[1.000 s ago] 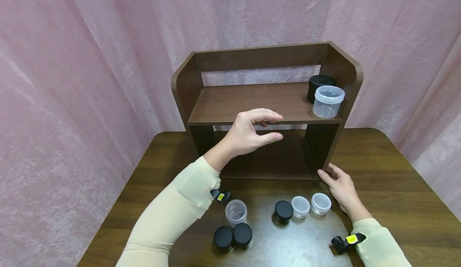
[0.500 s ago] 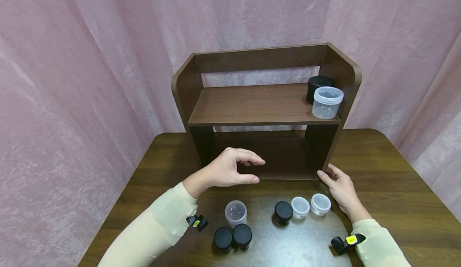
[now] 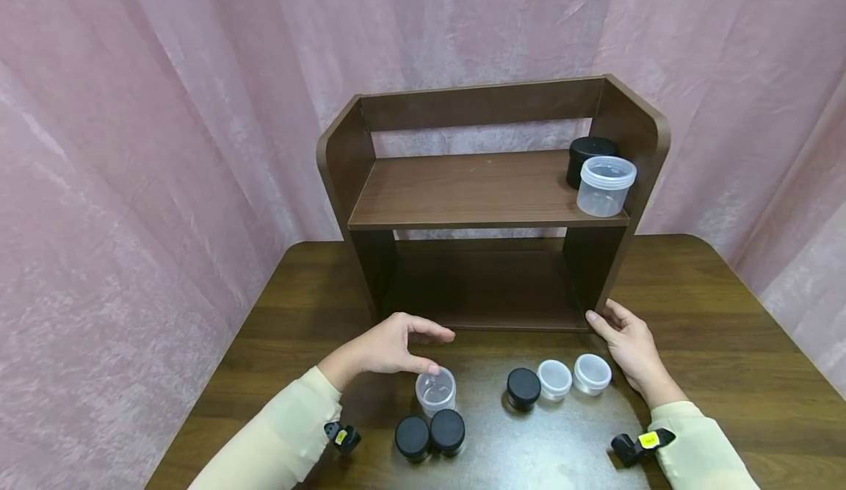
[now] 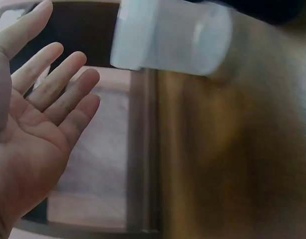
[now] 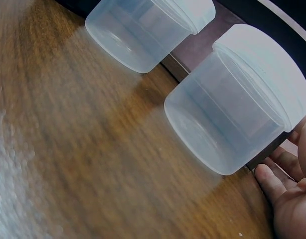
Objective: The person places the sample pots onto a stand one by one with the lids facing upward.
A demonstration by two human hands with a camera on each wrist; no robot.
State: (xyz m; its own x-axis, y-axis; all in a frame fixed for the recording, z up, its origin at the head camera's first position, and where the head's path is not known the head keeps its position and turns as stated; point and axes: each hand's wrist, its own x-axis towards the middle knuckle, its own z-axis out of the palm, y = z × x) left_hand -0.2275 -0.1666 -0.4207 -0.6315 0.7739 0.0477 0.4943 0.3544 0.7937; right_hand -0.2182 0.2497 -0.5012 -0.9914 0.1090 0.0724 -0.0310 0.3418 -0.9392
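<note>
My left hand (image 3: 390, 344) is just behind and left of a clear lidded jar (image 3: 436, 391), fingers and thumb spread apart. The thumb overlaps the jar's lid in the head view; contact cannot be told. In the left wrist view the open palm (image 4: 38, 129) holds nothing, and a blurred clear jar (image 4: 178, 35) lies beyond it. My right hand (image 3: 631, 347) holds the lower front corner of the brown two-tier shelf (image 3: 489, 189), thumb in front and fingers at the outer side. Two clear jars with whitish lids (image 5: 232, 99) stand near it in the right wrist view.
Two black-lidded jars (image 3: 429, 435) stand before the clear one. Farther right are another black-lidded jar (image 3: 523, 387) and two white-lidded jars (image 3: 573, 377). A black jar (image 3: 588, 156) and a clear jar (image 3: 604, 187) occupy the upper tier's right end. Pink curtains (image 3: 198, 108) hang behind.
My left hand has come down from in front of the upper tier, towards me and left, to the clear jar on the table. The right hand has stayed at the shelf corner.
</note>
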